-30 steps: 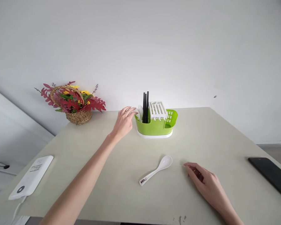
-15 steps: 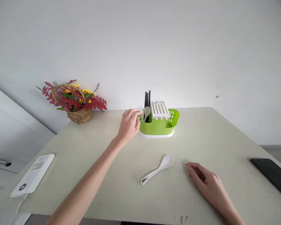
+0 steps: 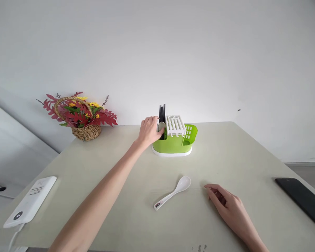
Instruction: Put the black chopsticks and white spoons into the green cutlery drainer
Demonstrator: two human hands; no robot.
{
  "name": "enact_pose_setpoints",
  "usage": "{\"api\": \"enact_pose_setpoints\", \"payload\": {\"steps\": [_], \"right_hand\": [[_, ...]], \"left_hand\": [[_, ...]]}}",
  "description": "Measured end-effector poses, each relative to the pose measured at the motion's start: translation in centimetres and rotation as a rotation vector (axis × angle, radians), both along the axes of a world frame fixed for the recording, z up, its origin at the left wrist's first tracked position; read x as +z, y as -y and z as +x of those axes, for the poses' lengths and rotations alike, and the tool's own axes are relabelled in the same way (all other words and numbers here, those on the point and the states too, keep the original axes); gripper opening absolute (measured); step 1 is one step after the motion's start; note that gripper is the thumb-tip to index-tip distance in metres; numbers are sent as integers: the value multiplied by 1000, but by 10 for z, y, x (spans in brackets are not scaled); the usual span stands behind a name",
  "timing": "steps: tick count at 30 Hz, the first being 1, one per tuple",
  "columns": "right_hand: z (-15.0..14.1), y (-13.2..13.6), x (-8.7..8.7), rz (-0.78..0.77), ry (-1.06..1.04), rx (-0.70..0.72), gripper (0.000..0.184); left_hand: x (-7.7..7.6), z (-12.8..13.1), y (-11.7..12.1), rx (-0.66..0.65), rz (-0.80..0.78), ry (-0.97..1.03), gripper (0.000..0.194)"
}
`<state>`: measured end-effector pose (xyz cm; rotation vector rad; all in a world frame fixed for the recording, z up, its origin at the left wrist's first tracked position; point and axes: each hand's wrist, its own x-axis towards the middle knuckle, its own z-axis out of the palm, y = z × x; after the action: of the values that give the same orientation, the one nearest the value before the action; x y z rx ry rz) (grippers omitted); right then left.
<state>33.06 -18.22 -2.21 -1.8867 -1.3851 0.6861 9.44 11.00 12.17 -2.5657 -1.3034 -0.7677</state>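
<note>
My left hand (image 3: pixel 148 131) reaches to the far side of the table and is closed around a white spoon (image 3: pixel 161 126) standing in the left end of a green cutlery holder (image 3: pixel 173 144). Black chopsticks (image 3: pixel 162 113) stand upright in the same compartment, beside a white slotted insert (image 3: pixel 175 125). My right hand (image 3: pixel 227 204) rests on the table near the front with its fingers loosely curled and holds nothing. A second white spoon (image 3: pixel 173 191) lies flat on the table just left of that hand, bowl end pointing away.
A wicker basket of red and yellow flowers (image 3: pixel 80 115) stands at the back left by the wall. A white power bank with a cable (image 3: pixel 30 201) lies at the left edge. A black phone (image 3: pixel 301 199) lies at the right edge of the beige table (image 3: pixel 238 154).
My left hand moved right from beside the holder and closed over the white spoon in it. My right hand and the spoon on the table stayed where they were.
</note>
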Motion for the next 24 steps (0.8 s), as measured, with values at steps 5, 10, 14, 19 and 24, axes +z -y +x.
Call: {"api": "enact_pose_setpoints", "payload": {"steps": [5, 10, 14, 19, 24], "right_hand": [[2, -1, -2, 16, 7, 15, 42], [3, -1, 0, 32, 22, 24, 42], [1, 0, 3, 36, 21, 24, 42], [-3, 0, 7, 33, 0, -4, 40], [-3, 2, 8, 34, -6, -6, 40]], "left_hand": [[1, 4, 2, 87, 23, -99, 27], [-1, -3, -3, 86, 27, -107, 21], [0, -8, -7, 40, -31, -92, 12], [0, -13, -8, 68, -1, -113, 12], [3, -13, -7, 43, 0, -146, 18]]}}
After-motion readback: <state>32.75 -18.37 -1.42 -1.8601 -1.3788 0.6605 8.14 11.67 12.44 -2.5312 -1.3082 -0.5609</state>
